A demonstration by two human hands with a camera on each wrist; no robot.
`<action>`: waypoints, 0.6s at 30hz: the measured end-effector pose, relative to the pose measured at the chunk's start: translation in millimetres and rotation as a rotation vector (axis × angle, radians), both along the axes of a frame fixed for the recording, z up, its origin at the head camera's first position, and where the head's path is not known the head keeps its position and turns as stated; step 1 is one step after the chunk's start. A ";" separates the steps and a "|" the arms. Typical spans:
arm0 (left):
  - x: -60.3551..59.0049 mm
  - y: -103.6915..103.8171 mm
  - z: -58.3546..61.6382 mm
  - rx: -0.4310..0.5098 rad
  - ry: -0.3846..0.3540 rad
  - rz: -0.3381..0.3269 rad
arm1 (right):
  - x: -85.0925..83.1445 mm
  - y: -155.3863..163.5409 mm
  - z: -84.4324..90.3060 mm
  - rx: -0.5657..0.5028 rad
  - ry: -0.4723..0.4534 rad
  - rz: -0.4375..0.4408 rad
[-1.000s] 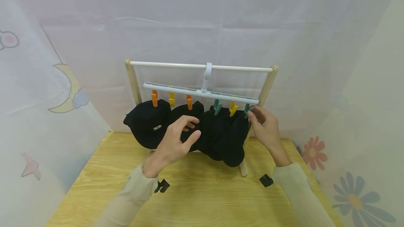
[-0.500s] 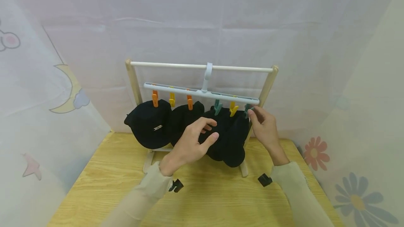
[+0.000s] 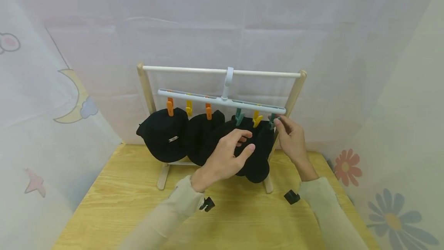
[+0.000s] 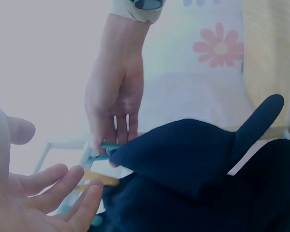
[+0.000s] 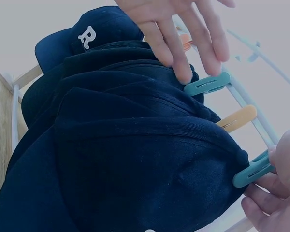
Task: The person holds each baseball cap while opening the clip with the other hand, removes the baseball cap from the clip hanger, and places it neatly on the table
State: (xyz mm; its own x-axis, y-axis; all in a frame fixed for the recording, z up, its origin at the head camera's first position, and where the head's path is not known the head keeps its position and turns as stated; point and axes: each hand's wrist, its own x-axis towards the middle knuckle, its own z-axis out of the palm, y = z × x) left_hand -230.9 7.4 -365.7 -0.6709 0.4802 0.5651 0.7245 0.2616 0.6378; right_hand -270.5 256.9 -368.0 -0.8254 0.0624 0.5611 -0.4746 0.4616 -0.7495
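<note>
Left to right across the head view: three black caps hang from a clip hanger, which hooks over the white rail of a small wooden rack standing on the tabletop. The hanger's long axis runs left to right, dipping slightly toward the right end.

The left hand hovers in front of the rightmost cap, its grip released, fingers spread and loosely bent. No contact with the cloth is evident; the right wrist view shows its fingertips just beside the middle teal clip.

The rightmost cap hangs below the hanger's right end, held at its edge by the end teal clip. The right hand is the nearer hand: its grip pinches that clip between thumb and fingertips, with the cap lying immediately left of and below the pinch. The left wrist view confirms the fingers closed on the teal clip.
</note>
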 end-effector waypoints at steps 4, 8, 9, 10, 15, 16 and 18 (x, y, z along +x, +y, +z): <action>-2.6 9.6 -1.9 -0.019 0.013 0.027 | 1.4 -0.6 1.1 0.005 0.011 0.004; -6.1 17.9 -4.5 -0.011 0.013 0.056 | 2.3 0.8 1.5 0.009 0.011 0.009; -6.6 19.2 -5.1 -0.009 0.010 0.061 | 2.8 0.9 1.7 0.009 0.009 0.012; -7.2 20.4 -5.8 -0.010 0.005 0.065 | 3.1 1.1 1.8 0.010 0.008 0.012; -10.2 27.4 -8.0 -0.028 -0.015 0.076 | 4.1 2.5 1.8 0.009 0.003 0.014; -10.7 29.0 -8.1 -0.031 -0.019 0.079 | 4.2 2.6 1.7 0.012 0.002 0.013; -11.3 31.8 -8.3 -0.039 -0.031 0.087 | 4.9 2.7 1.5 0.016 -0.003 0.018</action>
